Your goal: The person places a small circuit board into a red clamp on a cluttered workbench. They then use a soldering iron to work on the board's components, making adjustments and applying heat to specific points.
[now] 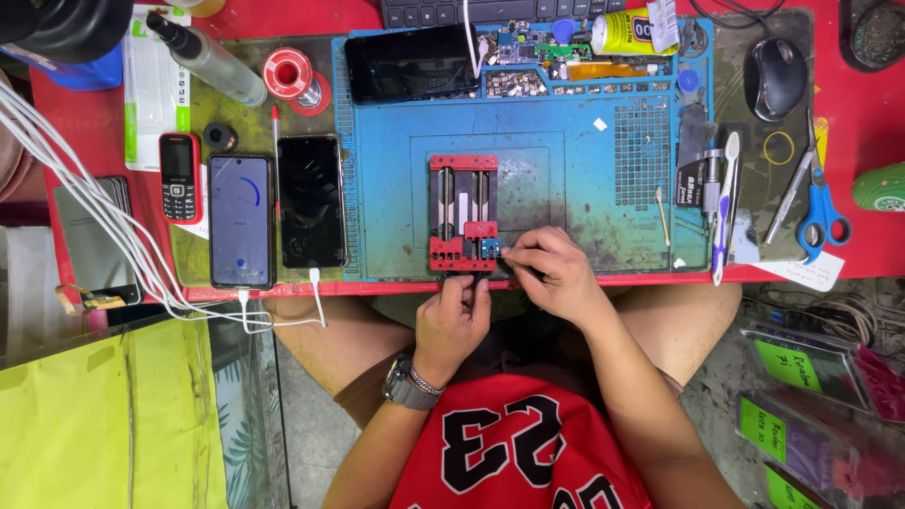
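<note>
At the near edge of a blue mat [584,188] on a red worktop [848,141], the left hand [455,320] pinches a red board-holding clamp [464,215], rigid and probably weighty, while the right hand [554,273] fingers its small, likely fragile circuit board [490,249], best held by the edges.

Clamp fixture [463,215] on the work mat [556,151], two smartphones [242,220] left, scissors [822,212] right.

The red clamp fixture [463,215] looks like painted metal with bare steel rails, sitting on a matt, stained blue rubbery mat [566,160]. Two smartphones [275,219] show glossy glass faces; the tabletop [848,132] is smooth red.
</note>
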